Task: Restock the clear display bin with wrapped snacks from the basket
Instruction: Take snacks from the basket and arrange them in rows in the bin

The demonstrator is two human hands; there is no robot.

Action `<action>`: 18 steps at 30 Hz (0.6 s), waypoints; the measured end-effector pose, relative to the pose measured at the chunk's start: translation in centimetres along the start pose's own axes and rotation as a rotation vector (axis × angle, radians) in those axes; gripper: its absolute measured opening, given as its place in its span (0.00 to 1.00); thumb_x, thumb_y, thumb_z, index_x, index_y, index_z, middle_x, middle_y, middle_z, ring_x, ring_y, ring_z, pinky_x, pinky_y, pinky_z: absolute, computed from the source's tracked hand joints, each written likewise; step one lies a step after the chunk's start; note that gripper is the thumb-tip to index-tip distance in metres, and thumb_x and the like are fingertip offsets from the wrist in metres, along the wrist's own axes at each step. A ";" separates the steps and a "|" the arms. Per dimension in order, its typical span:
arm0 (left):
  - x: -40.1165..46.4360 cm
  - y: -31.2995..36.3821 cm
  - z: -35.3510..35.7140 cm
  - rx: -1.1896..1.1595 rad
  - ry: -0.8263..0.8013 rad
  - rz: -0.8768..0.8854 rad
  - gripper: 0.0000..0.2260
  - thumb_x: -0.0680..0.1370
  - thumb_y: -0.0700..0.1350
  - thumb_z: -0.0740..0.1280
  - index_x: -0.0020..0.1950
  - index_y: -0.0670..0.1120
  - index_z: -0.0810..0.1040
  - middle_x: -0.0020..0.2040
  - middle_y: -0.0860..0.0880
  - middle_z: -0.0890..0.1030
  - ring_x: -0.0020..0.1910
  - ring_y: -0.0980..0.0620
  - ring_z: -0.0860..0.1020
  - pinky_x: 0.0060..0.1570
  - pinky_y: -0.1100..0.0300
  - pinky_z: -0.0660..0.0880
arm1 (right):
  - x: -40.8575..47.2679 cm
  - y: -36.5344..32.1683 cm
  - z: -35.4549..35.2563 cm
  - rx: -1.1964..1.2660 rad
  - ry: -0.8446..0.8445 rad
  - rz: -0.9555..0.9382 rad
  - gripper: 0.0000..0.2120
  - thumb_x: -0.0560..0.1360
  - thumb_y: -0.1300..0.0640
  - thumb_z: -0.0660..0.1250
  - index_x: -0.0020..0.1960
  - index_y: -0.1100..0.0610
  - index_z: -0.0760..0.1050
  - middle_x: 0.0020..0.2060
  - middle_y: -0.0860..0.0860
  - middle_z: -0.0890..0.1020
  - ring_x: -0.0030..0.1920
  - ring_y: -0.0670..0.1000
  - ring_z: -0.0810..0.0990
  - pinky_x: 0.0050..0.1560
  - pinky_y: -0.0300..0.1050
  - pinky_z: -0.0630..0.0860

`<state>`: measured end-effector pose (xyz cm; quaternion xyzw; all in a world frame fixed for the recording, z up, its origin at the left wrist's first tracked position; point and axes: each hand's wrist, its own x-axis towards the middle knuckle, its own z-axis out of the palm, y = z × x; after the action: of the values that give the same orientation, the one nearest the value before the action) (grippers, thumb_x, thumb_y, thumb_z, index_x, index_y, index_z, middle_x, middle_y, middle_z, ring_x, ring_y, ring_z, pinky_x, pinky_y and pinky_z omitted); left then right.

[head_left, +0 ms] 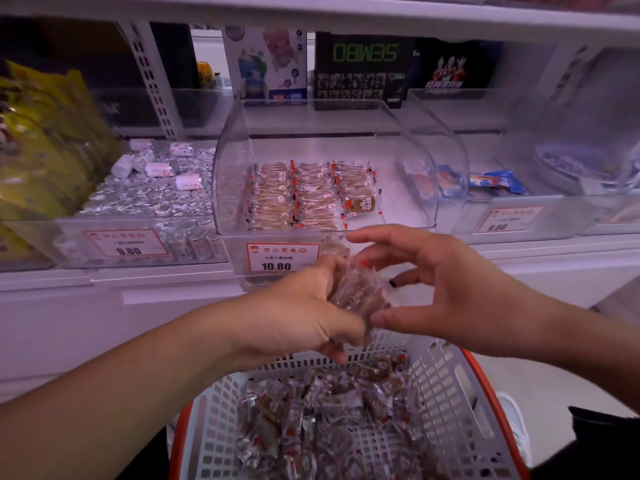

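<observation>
Above basket (446,393) of wrapped snacks (332,420): left hand (304,313) gripping a handful (356,292), right hand (446,289) open beside. Mid-transfer; next, up over clear bin (235,157) front edge.

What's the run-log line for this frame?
left hand: grips snack stack | right hand: open beside it | basket: part full | bin: rows started

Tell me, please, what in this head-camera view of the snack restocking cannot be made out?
- How many snacks the left hand grips: the bundle of wrapped snacks is motion-blurred and half covered by its fingers.
- Whether the right hand touches that bundle: blur hides the contact.
- The basket near side: cut off by the bottom edge.
- Small print on the price label: too small.
</observation>
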<state>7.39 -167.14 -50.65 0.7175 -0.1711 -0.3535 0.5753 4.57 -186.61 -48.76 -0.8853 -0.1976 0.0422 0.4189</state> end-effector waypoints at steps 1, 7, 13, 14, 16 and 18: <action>-0.1 0.2 0.0 0.100 0.014 0.015 0.31 0.68 0.33 0.71 0.66 0.50 0.65 0.50 0.43 0.82 0.44 0.47 0.82 0.35 0.53 0.79 | 0.1 -0.2 -0.4 -0.096 -0.025 -0.051 0.36 0.64 0.58 0.81 0.68 0.45 0.72 0.52 0.42 0.80 0.57 0.46 0.79 0.56 0.46 0.78; -0.4 1.7 -0.6 0.246 0.084 0.108 0.33 0.68 0.33 0.74 0.64 0.53 0.62 0.47 0.46 0.83 0.39 0.52 0.82 0.36 0.58 0.74 | 1.5 -2.7 -2.1 -0.427 -0.069 -0.197 0.20 0.61 0.52 0.79 0.50 0.47 0.77 0.43 0.43 0.79 0.45 0.46 0.77 0.47 0.46 0.75; 0.4 4.3 -2.7 0.032 0.315 0.164 0.32 0.68 0.28 0.74 0.65 0.51 0.68 0.49 0.49 0.84 0.38 0.53 0.82 0.30 0.60 0.78 | 5.8 -4.7 -4.5 -0.706 -0.071 -0.202 0.17 0.58 0.42 0.68 0.43 0.49 0.76 0.35 0.43 0.78 0.36 0.43 0.74 0.38 0.40 0.71; 0.8 4.7 -3.4 -0.027 0.393 0.191 0.30 0.69 0.30 0.74 0.65 0.51 0.69 0.52 0.50 0.83 0.40 0.52 0.83 0.33 0.58 0.80 | 7.0 -4.5 -5.4 -0.711 -0.039 -0.157 0.18 0.57 0.39 0.67 0.43 0.48 0.77 0.34 0.43 0.78 0.35 0.42 0.75 0.36 0.40 0.72; 1.4 4.6 -5.1 0.103 0.578 0.332 0.22 0.73 0.36 0.73 0.63 0.51 0.71 0.53 0.52 0.81 0.44 0.55 0.83 0.39 0.59 0.82 | 9.9 -3.4 -7.2 -0.790 -0.014 -0.080 0.23 0.56 0.35 0.65 0.43 0.49 0.78 0.35 0.43 0.80 0.33 0.42 0.75 0.35 0.41 0.72; 1.9 4.0 -6.4 0.409 0.705 0.467 0.17 0.75 0.39 0.71 0.60 0.52 0.73 0.50 0.56 0.79 0.46 0.59 0.80 0.42 0.65 0.77 | 12.9 -1.7 -8.4 -0.946 -0.082 0.000 0.24 0.57 0.35 0.68 0.44 0.52 0.78 0.36 0.47 0.80 0.35 0.49 0.76 0.36 0.42 0.71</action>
<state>13.90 -164.99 -46.90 0.8348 -0.1883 0.0917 0.5092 17.88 -186.76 -40.89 -0.9765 -0.2115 -0.0173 -0.0384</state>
